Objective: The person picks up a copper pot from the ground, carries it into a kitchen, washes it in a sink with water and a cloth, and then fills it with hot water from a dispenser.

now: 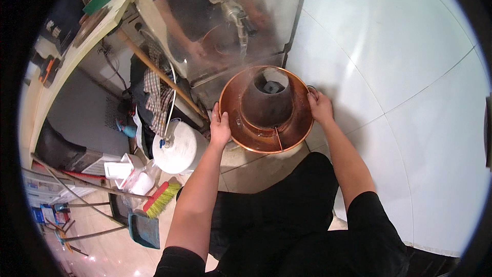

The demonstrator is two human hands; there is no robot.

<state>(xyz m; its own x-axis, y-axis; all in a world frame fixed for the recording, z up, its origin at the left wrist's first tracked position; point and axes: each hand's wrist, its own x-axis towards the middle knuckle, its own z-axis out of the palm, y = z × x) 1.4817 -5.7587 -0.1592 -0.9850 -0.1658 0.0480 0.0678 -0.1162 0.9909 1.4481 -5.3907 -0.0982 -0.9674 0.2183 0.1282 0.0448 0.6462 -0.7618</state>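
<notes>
A copper hot pot [301, 129] with a dark central chimney [265, 107] is held out before me below a metal tap [240, 23]. A thin stream comes from the tap towards the pot's far rim, and steam rises there. My left hand [220, 129] grips the left side of the pot, thumb at the rim. On the opposite side my right hand [321, 105] holds the edge beside a small ring handle. A thin copper divider [278, 140] crosses the near part of the ring-shaped trough, whose inside looks wet. The pot's underside is hidden.
The tap sits on a shiny steel cabinet [284, 4], with a white tiled wall [357, 84] on the right. At left are a white tank [180, 150], a wooden pole [153, 67], a checked cloth [153, 96], a broom [163, 200] and a dustpan [144, 231].
</notes>
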